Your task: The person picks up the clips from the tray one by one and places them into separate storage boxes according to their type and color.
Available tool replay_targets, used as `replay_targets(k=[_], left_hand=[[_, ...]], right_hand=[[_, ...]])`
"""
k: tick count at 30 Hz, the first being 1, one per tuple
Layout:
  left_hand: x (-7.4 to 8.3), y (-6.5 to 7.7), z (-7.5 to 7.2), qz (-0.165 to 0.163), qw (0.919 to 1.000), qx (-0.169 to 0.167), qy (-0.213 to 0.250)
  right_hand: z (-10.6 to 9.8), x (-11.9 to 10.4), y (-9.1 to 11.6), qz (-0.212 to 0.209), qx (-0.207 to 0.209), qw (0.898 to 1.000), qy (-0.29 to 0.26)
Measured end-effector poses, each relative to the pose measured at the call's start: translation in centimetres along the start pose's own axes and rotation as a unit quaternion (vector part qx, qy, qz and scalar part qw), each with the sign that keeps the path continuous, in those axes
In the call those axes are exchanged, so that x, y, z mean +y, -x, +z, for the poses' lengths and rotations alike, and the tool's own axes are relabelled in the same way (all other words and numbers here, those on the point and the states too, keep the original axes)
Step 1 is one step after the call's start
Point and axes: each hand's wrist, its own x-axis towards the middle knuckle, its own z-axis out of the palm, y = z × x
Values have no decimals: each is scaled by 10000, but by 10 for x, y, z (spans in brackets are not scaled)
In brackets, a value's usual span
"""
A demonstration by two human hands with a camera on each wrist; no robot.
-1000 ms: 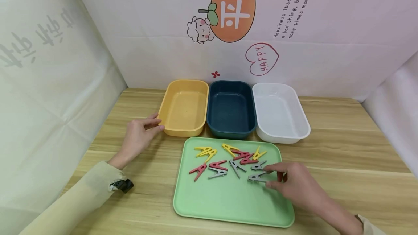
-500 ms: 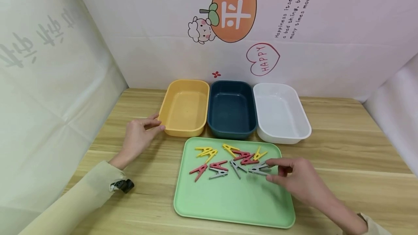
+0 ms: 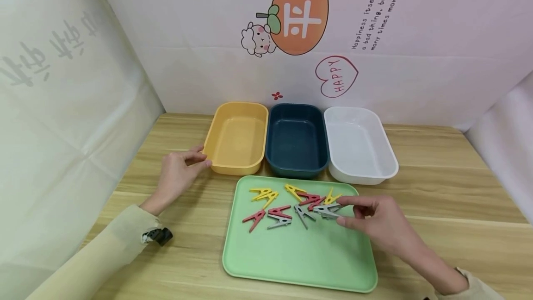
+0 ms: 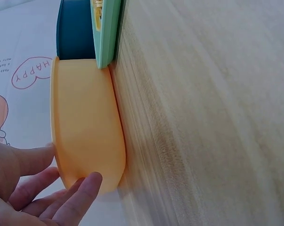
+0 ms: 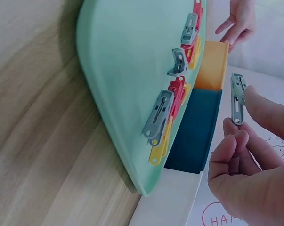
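Observation:
My right hand (image 3: 381,226) pinches a grey clothespin (image 5: 237,101) between thumb and fingers, raised over the right part of the green tray (image 3: 300,258). In the head view the pin overlaps another grey clothespin (image 5: 159,113) lying below. Several yellow, red and grey clothespins are spread across the tray's back half, among them a red one (image 3: 255,219) and a yellow one (image 3: 294,191). My left hand (image 3: 179,175) rests relaxed fingers against the near left corner of the yellow bin (image 4: 87,117), fingertips at its rim and outer wall.
A dark blue bin (image 3: 296,170) and a white bin (image 3: 364,178) stand in a row right of the yellow one, just behind the tray. All sit on a wood-grain table (image 3: 437,189). A printed white cloth (image 3: 200,59) hangs behind.
The right hand has lifted the grey clothespin off the tray and moved it slightly toward the bins. The left hand stays at the yellow bin.

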Motion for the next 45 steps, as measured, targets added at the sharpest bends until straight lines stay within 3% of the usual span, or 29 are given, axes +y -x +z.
replay_targets(k=[8,20,45], left_hand=[[-1,0,0,-28,10000,-9,92],[1,1,0,-38,9999,13,108],[1,0,-1,-71,9999,-4,104]], right_hand=[[-2,-11,-8,361,-65,9988,-309],[-3,-21,-25,-45,0,9996,-293],[-3,-39,-68,57,-52,9996,-283]])
